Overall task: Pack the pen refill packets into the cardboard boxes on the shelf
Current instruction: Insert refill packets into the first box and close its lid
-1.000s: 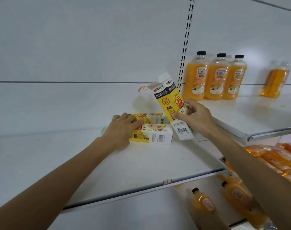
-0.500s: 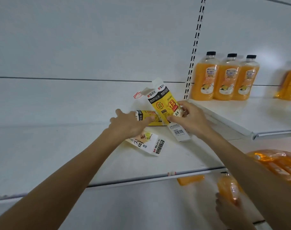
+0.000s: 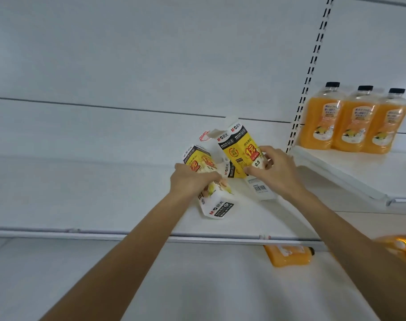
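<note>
On the white shelf (image 3: 128, 205), the left hand (image 3: 192, 179) now has its grip clenched on a closed yellow box (image 3: 198, 162), raised off the white box (image 3: 218, 207) that lay under it 1 second ago. Right of that grip, the right hand (image 3: 276, 169) still clasps the open-flapped box (image 3: 239, 151), tilted upright. No loose refill packets show, so packing likely continues.

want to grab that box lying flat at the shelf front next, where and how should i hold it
Grip the lying box across its long side faces near the middle, coming down from above. It lies on the shelf with its black-printed end toward the front edge. The left hand and the box it holds cover the far end, so the near half is probably easiest.
</note>
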`<state>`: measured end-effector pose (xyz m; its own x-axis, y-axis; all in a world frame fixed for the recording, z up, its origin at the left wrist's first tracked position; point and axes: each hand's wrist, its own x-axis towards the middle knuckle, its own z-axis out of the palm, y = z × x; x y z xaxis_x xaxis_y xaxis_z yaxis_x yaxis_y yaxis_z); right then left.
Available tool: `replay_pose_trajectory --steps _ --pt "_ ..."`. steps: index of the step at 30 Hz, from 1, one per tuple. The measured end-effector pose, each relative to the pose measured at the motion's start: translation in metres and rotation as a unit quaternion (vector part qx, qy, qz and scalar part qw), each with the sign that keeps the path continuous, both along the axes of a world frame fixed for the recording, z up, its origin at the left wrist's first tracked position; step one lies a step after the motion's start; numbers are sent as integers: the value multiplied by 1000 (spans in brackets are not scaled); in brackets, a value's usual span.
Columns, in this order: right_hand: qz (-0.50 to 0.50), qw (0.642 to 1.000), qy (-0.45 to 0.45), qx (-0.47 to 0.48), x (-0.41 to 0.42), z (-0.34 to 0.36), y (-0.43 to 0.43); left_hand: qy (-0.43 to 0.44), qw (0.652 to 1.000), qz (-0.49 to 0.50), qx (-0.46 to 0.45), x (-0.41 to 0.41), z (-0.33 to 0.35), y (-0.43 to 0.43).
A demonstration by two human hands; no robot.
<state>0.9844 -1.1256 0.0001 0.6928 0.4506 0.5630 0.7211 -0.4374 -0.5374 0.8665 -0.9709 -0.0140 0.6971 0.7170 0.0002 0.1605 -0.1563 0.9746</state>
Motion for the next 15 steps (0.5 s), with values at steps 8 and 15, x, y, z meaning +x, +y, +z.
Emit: replay_pose_trajectory --steps 8,15 --pt "96 995 -5 33 -64 13 94 -18 946 129 298 -122 17 92" --pt "228 973 -14 18 -180 15 237 65 851 285 435 -297 7 192"
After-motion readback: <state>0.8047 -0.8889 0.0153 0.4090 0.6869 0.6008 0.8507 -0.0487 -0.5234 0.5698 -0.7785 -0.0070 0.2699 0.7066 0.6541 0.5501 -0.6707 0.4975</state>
